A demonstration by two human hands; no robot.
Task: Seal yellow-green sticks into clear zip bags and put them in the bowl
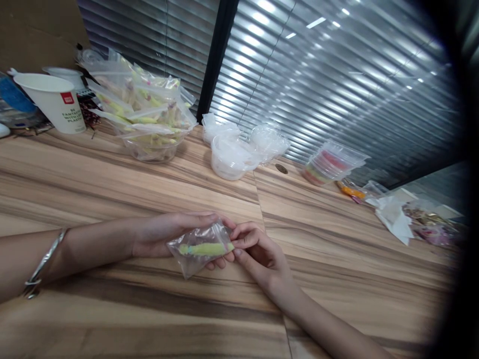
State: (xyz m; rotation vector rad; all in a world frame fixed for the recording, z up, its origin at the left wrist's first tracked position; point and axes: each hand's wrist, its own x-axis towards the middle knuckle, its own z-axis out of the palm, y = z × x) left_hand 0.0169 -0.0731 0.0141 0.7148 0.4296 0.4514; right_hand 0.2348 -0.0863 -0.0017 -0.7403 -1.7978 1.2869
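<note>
In the head view, my left hand (164, 230) lies under a small clear zip bag (189, 265) and holds it, fingers behind the plastic. Within the bag is a slim yellow-green strip (207, 249) with a light blue band near its left end. Its right end pokes out at the bag's mouth. My right hand (267, 262) is closed in a pinch on that protruding tip, thumb and forefinger together. What the strip is made of, I cannot tell. Both hands are just above the wooden table (149, 319).
A clear bowl (149, 149) heaped with bagged yellow pieces stands at back left, beside a white paper cup (52, 102). Clear plastic tubs (230, 162) are behind my hands. Stacked containers (329, 164) and a white tissue (392, 214) lie right. Window blinds (318, 75) rise behind.
</note>
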